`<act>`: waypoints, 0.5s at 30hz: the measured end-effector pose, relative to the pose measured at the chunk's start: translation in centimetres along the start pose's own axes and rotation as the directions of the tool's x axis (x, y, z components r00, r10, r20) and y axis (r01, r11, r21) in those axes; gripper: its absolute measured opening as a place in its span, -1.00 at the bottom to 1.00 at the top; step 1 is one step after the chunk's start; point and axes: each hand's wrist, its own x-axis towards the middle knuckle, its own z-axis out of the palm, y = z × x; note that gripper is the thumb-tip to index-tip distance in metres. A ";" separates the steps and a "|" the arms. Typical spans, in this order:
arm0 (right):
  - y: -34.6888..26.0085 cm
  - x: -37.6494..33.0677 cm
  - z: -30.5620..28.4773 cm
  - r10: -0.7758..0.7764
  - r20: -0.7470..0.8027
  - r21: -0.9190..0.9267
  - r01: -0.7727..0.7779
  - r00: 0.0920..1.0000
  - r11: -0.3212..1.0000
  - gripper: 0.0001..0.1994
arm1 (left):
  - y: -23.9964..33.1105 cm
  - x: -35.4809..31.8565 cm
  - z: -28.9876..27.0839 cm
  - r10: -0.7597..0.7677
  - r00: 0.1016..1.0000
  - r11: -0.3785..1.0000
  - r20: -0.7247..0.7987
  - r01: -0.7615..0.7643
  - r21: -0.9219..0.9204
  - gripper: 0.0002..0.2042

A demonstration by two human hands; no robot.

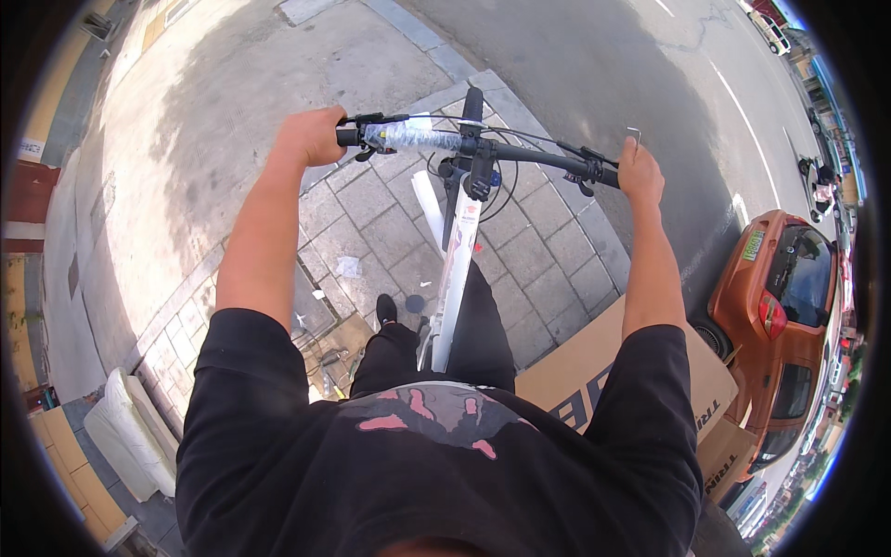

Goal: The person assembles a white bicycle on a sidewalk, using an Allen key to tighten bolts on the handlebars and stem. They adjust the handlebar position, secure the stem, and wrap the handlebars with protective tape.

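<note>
A bicycle with a white frame [457,278] stands between my legs, its front wheel [473,104] pointing ahead. My left hand [320,135] is closed round the left end of its black handlebar [534,155]. Clear plastic wrap [413,136] covers the bar beside that hand, next to a brake lever. At the other end my right hand [639,174] is closed round the right grip. A thin bent metal piece, like a hex key [635,133], sticks up from its fingers. Cables loop in front of the stem [481,169].
Large cardboard boxes [594,357] lie to my right on the paving [548,288]. Beyond them an orange car [775,306] is parked by the road. Small tools and parts [331,357] and plastic scraps [348,267] lie near my left foot. A pale padded object [130,432] sits at left.
</note>
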 end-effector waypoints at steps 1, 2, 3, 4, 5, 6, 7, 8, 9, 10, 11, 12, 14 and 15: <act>-0.1 0.0 0.0 -0.003 -0.001 0.002 0.003 1.000 1.000 -0.31 | -0.1 0.2 0.2 0.003 1.000 1.000 0.005 -0.003 -0.005 -0.61; -0.1 -0.1 0.0 -0.004 -0.002 0.005 0.004 1.000 1.000 -0.31 | -0.4 0.3 0.4 0.005 1.000 1.000 0.008 -0.005 -0.002 -0.61; 0.0 0.0 0.0 -0.006 -0.001 0.000 0.006 1.000 1.000 -0.32 | -0.5 0.4 0.4 0.009 1.000 1.000 0.010 -0.009 0.000 -0.61; 0.2 0.0 0.1 -0.006 0.000 -0.005 0.006 1.000 1.000 -0.32 | -0.6 0.6 0.4 0.014 1.000 1.000 0.012 -0.014 0.001 -0.61; 0.5 0.0 0.1 -0.006 0.001 -0.010 0.006 1.000 1.000 -0.32 | -0.5 0.8 0.5 0.017 1.000 1.000 0.007 -0.017 0.004 -0.61; 0.2 0.0 0.0 -0.002 0.005 -0.007 0.002 1.000 1.000 -0.32 | -0.6 0.9 0.6 0.016 1.000 1.000 0.004 -0.016 0.007 -0.61; 0.0 -0.1 -0.2 0.003 0.008 -0.004 -0.003 1.000 1.000 -0.32 | -0.7 0.9 0.7 0.015 1.000 1.000 0.001 -0.015 0.011 -0.62; -0.3 -0.2 -0.3 0.008 0.012 -0.002 -0.008 1.000 1.000 -0.32 | -0.8 1.0 0.8 0.013 1.000 1.000 0.001 -0.013 0.010 -0.63; -0.5 -0.3 -0.4 0.009 0.007 -0.002 -0.009 1.000 1.000 -0.32 | -0.8 1.1 0.7 0.009 1.000 1.000 -0.002 -0.009 0.006 -0.63; -0.6 -0.3 -0.4 0.010 0.003 -0.003 -0.010 1.000 1.000 -0.33 | -0.8 1.1 0.7 0.006 1.000 1.000 -0.005 -0.006 0.002 -0.64; -0.7 -0.4 -0.3 0.011 -0.002 -0.003 -0.011 1.000 1.000 -0.33 | -0.7 1.0 0.7 0.003 1.000 1.000 0.013 -0.003 0.005 -0.63; -0.4 -0.2 -0.3 -0.001 -0.007 -0.005 0.001 1.000 1.000 -0.34 | -0.6 0.8 0.3 0.001 1.000 1.000 0.026 -0.002 0.011 -0.63; 0.3 0.0 0.0 -0.024 -0.019 -0.009 0.023 1.000 1.000 -0.35 | -0.1 0.6 0.1 -0.002 0.999 1.000 0.052 0.002 0.012 -0.63; 0.1 0.1 0.0 -0.024 -0.018 -0.003 0.024 1.000 1.000 -0.35 | 0.0 0.4 0.0 -0.010 0.998 1.000 0.060 0.010 0.010 -0.63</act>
